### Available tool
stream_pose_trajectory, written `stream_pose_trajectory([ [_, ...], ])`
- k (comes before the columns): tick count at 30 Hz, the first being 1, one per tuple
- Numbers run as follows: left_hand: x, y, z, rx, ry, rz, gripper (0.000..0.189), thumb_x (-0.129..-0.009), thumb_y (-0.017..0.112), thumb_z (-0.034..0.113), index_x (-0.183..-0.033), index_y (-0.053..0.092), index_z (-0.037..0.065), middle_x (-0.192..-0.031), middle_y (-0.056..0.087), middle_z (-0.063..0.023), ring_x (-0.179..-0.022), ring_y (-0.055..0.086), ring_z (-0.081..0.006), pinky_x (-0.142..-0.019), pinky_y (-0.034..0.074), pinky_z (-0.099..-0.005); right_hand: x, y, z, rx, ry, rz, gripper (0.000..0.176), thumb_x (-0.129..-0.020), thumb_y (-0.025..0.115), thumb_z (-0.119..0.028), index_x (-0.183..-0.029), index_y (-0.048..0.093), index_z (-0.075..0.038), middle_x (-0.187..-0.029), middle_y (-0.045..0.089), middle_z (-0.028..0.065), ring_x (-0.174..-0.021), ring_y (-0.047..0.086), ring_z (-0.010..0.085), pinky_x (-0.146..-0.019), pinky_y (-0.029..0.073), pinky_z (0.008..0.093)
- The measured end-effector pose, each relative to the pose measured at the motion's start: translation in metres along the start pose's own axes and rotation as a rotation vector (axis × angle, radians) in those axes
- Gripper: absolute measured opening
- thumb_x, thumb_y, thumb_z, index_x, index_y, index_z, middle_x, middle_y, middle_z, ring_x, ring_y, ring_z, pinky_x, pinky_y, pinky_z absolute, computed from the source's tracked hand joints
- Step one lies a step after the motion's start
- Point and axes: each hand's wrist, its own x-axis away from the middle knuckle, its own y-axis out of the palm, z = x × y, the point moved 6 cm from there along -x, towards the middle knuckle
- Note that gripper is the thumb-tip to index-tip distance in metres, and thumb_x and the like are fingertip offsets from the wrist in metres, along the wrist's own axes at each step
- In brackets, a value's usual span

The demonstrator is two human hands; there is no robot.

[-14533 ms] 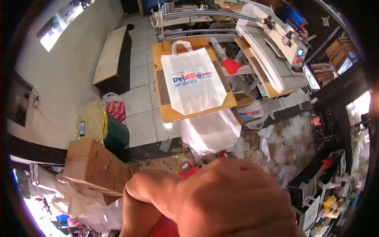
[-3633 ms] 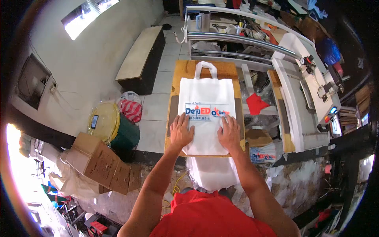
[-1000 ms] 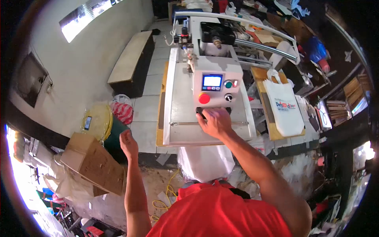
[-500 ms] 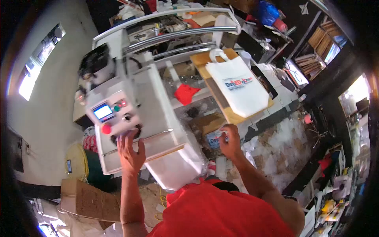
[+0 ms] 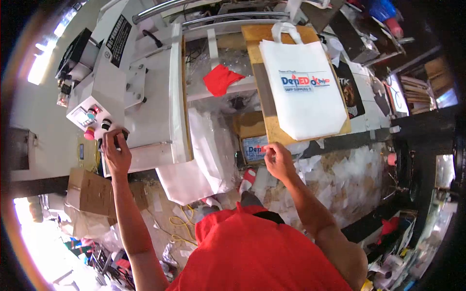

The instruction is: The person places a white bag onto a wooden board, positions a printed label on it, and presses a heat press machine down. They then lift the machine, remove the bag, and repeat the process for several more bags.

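My left hand (image 5: pixel 117 157) is at the front of a white press machine (image 5: pixel 150 123), its fingers curled round a black handle (image 5: pixel 125 132) beside the control box (image 5: pixel 90 119). My right hand (image 5: pixel 280 164) is closed at the near left corner of a wooden board (image 5: pixel 266 114); whether it grips the edge is hidden. A white tote bag (image 5: pixel 308 109) with blue and red DepED print lies flat on the board, its handles pointing away from me. Another white bag (image 5: pixel 182 182) hangs over the near edge between the machine and the board.
A red cloth (image 5: pixel 222 80) lies between the press and the board. Below it are a cardboard box (image 5: pixel 250 125) and a printed blue-and-white sheet (image 5: pixel 254 149). Metal rails (image 5: pixel 233 18) cross the back. Another carton (image 5: pixel 87 191) and a yellow cord (image 5: pixel 182 225) are on the floor.
My view has shifted and tilted further down. My left hand's fingers, stretched before, are now curled at the black handle. My right hand stays by the board's corner.
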Motion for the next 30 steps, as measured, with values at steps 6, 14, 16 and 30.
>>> stream_pose_trajectory([
  [6,0.002,-0.007,0.010,0.018,-0.115,0.038,0.013,-0.093,0.059,0.006,-0.106,0.059,0.003,-0.101,0.061,-0.0140,-0.097,0.059,-0.0329,-0.087,0.045,-0.0454,-0.031,-0.081,0.010,0.551,-0.088,0.216,0.068,-0.071,0.082,-0.014,-0.132,0.052,-0.010,-0.136,0.050,0.0176,-0.129,0.046,0.0402,-0.106,0.034,0.0536],
  [14,0.100,-0.038,0.047,-0.174,-0.082,0.219,0.020,-0.088,0.059,0.001,-0.108,0.060,0.001,-0.110,0.061,-0.0177,-0.108,0.056,-0.0366,-0.096,0.044,-0.0476,-0.070,-0.087,0.036,0.688,-0.065,-0.236,0.087,-0.068,0.084,-0.018,-0.144,0.041,-0.011,-0.141,0.045,0.0168,-0.129,0.045,0.0413,-0.098,0.047,0.0533],
  [16,0.144,-0.046,0.043,-0.192,-0.104,0.195,0.020,-0.087,0.058,0.000,-0.107,0.060,0.001,-0.109,0.061,-0.0175,-0.107,0.056,-0.0371,-0.095,0.044,-0.0480,-0.067,-0.076,0.026,0.771,-0.093,-0.205,0.083,-0.069,0.081,-0.015,-0.142,0.041,-0.010,-0.135,0.047,0.0165,-0.125,0.047,0.0399,-0.094,0.049,0.0523],
  [30,0.301,-0.014,0.112,0.468,-0.325,-0.190,0.018,-0.080,0.066,0.003,-0.099,0.066,0.005,-0.105,0.063,-0.0161,-0.102,0.059,-0.0363,-0.090,0.048,-0.0453,-0.048,-0.063,0.023,0.872,-0.161,-0.065,0.047,-0.082,0.072,-0.023,-0.122,0.055,-0.006,-0.112,0.056,0.0178,-0.103,0.057,0.0417,-0.084,0.053,0.0503],
])
